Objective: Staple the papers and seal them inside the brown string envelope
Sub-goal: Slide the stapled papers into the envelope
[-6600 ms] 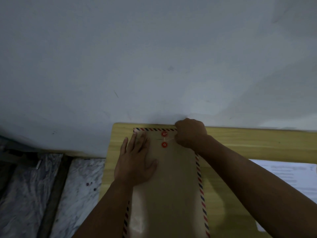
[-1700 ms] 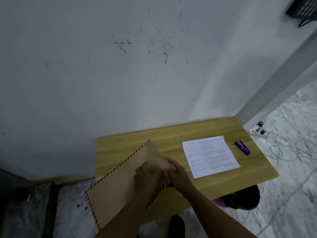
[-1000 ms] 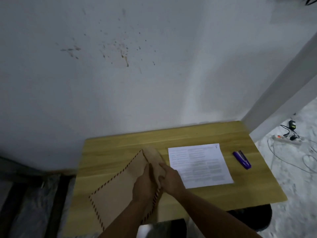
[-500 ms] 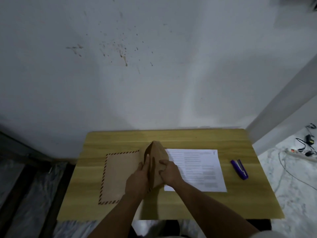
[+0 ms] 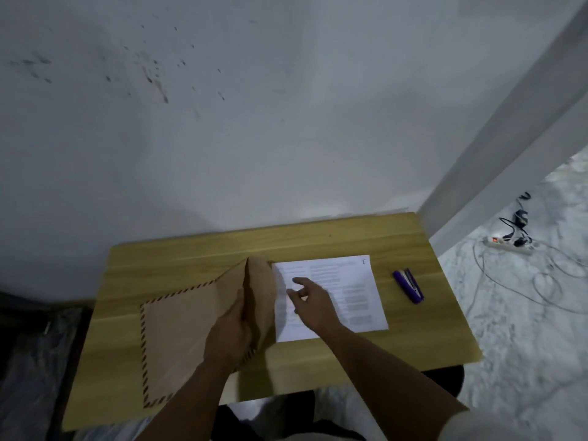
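The brown string envelope [image 5: 184,326] lies on the left half of the worktop [image 5: 318,240], its right-hand mouth lifted. The left hand [image 5: 230,332] has its grip clenched on that mouth edge, propping the flap up. The right hand [image 5: 310,299] hovers released, fingers spread, over the left side of the papers [image 5: 346,291], which lie flat just right of the envelope. The purple stapler [image 5: 409,285] sits farther right, untouched. The sheets look light, floppy and slippery; pinching one corner seems safest.
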Tool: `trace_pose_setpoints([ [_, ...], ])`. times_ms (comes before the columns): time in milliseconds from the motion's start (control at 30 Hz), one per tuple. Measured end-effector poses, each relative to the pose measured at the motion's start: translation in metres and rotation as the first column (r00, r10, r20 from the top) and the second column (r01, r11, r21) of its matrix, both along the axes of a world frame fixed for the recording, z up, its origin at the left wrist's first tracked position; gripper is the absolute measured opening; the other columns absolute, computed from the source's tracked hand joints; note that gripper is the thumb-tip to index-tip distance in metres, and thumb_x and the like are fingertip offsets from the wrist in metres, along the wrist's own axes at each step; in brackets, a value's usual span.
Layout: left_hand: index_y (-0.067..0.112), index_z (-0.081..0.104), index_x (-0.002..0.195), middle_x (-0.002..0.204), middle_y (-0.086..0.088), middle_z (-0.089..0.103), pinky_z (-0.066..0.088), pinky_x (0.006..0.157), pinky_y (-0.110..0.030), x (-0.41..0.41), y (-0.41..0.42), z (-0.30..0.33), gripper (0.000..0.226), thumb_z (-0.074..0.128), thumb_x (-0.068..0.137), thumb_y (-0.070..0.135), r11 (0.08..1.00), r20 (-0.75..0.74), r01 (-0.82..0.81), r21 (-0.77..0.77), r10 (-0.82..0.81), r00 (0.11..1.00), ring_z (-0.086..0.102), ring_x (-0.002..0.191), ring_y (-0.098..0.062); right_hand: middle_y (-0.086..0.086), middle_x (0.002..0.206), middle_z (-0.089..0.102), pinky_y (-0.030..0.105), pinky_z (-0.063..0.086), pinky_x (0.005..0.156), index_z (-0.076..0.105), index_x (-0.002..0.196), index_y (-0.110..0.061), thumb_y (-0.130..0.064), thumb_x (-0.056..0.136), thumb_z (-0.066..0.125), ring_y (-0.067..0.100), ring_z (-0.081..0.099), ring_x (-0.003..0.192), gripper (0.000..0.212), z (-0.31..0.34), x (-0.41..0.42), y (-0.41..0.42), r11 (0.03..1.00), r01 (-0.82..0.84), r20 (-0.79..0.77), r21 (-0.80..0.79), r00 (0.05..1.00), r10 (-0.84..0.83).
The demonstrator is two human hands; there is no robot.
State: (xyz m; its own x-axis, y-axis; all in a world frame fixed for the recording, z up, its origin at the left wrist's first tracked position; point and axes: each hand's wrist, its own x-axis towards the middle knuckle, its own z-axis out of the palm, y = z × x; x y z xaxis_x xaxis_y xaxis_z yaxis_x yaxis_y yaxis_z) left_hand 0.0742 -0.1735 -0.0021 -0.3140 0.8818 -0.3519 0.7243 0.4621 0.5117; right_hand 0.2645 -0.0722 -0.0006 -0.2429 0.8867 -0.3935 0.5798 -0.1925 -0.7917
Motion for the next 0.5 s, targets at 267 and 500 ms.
trace_pose_setpoints([
  [267,0.045,-0.006,0.158,0.142,-0.021,0.056,0.048,0.103,-0.043,-0.015,0.001,-0.017,0.077,0.047,0.103,0.037,0.994,0.046,-0.092,-0.054,0.094,0.995,0.06,0.117,-0.04,0.018,0.143,0.043,0.051,0.042,0.104,0.032,0.147,-0.018,-0.053,0.081,0.073,0.038,0.044,0.13,0.085,-0.04,0.102,0.051,0.94,0.328,0.579,-0.093,0.786,-0.217],
  [500,0.029,0.016,0.161,0.112,-0.029,0.068,0.054,0.082,-0.043,-0.017,-0.002,-0.024,0.069,0.049,0.101,0.017,0.989,0.047,-0.147,0.012,0.146,0.988,0.066,0.093,-0.044,0.025,0.15,0.029,0.066,0.03,0.108,0.016,0.15,-0.025,-0.062,0.05,0.091,0.045,0.031,0.139,0.13,-0.064,0.115,0.056,0.917,0.353,0.731,-0.185,0.673,-0.112],
])
